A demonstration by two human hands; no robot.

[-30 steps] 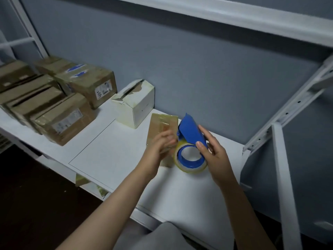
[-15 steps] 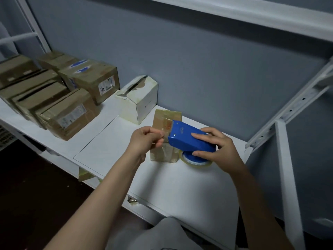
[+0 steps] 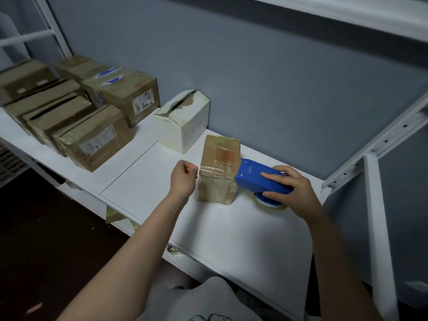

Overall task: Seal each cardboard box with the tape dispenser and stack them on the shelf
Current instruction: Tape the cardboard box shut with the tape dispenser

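Left hand pinches tape; right hand grips tape dispenser against box, near shelf's rear edge. Sealing in progress; next, probably: lay strip, cut.

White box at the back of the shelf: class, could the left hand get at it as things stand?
Probably yes: bare shelf lies between the left hand and the white box. But that hand pinches the tape end, so it must let go first.
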